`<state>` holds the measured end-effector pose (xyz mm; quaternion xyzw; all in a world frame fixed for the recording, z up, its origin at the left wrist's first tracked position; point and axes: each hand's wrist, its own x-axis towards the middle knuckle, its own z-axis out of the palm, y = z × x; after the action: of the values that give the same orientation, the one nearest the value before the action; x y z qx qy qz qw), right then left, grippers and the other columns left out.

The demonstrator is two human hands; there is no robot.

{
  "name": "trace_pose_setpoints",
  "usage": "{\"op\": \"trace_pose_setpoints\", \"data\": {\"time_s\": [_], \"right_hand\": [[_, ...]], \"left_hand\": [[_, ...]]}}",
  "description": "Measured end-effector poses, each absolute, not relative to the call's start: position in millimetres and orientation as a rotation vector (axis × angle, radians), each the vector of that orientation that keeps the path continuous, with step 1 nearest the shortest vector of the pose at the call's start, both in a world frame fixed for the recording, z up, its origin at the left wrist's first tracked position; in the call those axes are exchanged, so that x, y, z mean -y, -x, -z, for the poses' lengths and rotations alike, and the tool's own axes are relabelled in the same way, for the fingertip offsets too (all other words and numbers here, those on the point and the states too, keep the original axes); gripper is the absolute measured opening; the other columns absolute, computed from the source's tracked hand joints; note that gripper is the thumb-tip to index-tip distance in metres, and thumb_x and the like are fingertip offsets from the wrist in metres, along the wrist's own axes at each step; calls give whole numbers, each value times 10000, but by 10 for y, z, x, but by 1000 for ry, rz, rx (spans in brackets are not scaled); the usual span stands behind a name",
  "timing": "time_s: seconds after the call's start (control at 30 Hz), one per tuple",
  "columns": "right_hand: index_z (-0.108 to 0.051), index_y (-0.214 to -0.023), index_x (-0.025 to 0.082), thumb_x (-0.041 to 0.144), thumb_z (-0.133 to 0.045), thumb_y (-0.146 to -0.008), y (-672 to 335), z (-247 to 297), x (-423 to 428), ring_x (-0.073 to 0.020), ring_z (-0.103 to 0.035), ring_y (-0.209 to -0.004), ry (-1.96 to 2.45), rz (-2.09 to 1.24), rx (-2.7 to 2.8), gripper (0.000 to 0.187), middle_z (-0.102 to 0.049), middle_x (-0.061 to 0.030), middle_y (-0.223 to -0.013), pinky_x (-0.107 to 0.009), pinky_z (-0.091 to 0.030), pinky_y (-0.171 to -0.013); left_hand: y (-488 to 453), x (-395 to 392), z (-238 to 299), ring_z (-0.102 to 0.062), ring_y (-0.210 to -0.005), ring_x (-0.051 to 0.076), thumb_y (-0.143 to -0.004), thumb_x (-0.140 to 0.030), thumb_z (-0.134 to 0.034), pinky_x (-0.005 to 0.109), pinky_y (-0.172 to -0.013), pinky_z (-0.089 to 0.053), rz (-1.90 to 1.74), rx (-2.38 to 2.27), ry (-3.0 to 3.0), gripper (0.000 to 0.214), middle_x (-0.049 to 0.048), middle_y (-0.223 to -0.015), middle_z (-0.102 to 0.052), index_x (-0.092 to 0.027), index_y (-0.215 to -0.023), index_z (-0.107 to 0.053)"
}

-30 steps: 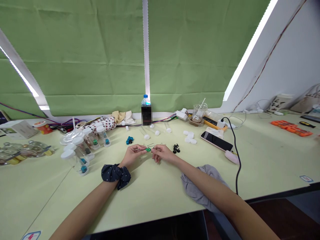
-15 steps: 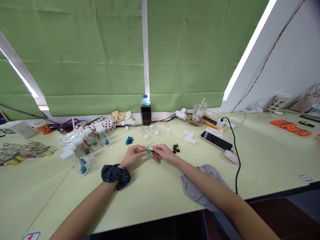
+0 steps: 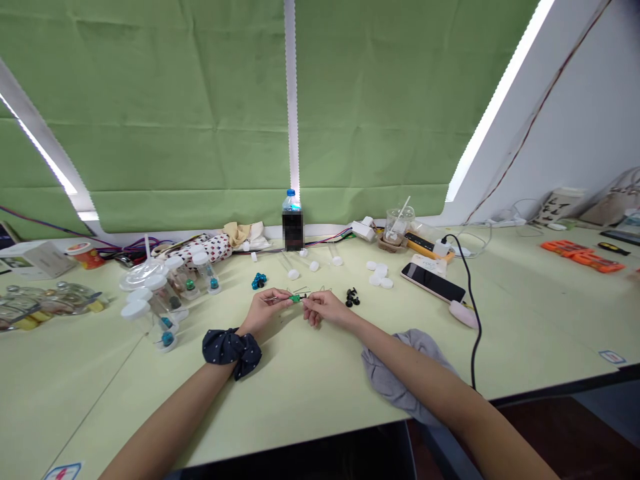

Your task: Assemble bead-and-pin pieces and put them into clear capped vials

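Observation:
My left hand (image 3: 265, 310) is closed, pinching a small green part (image 3: 295, 299) with a thin metal wire (image 3: 271, 299) running back along the fingers. My right hand (image 3: 324, 308) is closed with thumb and forefinger on a tiny black part (image 3: 303, 296) at the green part's right end. Whether the two parts are joined cannot be made out. Bent metal wires (image 3: 301, 289) lie just behind the fingertips. Black pieces (image 3: 353, 298) sit right of my right hand, and blue-teal pieces (image 3: 259, 281) lie beyond my left hand.
Transparent tubes with white caps (image 3: 150, 317) stand at left. White round caps (image 3: 380, 275), a phone (image 3: 433, 281) and a black cable (image 3: 473, 300) are on the right. A bottle (image 3: 293, 230) stands at the back. A grey cloth (image 3: 395, 373) lies under my right arm.
The green part has shifted slightly up and shows more fully between my hands. My right fingers have moved a little and their lower fingers have curled in.

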<state>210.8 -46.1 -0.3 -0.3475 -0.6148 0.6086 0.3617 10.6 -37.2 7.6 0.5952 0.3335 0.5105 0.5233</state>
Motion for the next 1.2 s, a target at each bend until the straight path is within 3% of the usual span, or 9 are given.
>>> {"op": "trace_pose_setpoints", "data": {"time_s": [0.57, 1.2], "right_hand": [[-499, -842, 160, 556, -570, -748, -2102, 18, 427, -105, -585, -435, 904, -1522, 1509, 413, -629, -9, -622, -197, -465, -387], [-515, -785, 146, 564, -563, -749, -2101, 13, 448, -105, -586, -457, 921, -1576, 1552, 423, -642, -37, -664, -206, -468, -394]], "left_hand": [[-110, 390, -92, -621, -836, 185, -618, -208, -764, 375, -844, -453, -1152, -749, -1443, 132, 67, -867, -684, -143, -677, -666], [-97, 355, -46, -621, -833, 201, -612, -220, -767, 413, -841, -459, -1242, -806, -1419, 158, 79, -891, -670, -140, -683, -650]]}}
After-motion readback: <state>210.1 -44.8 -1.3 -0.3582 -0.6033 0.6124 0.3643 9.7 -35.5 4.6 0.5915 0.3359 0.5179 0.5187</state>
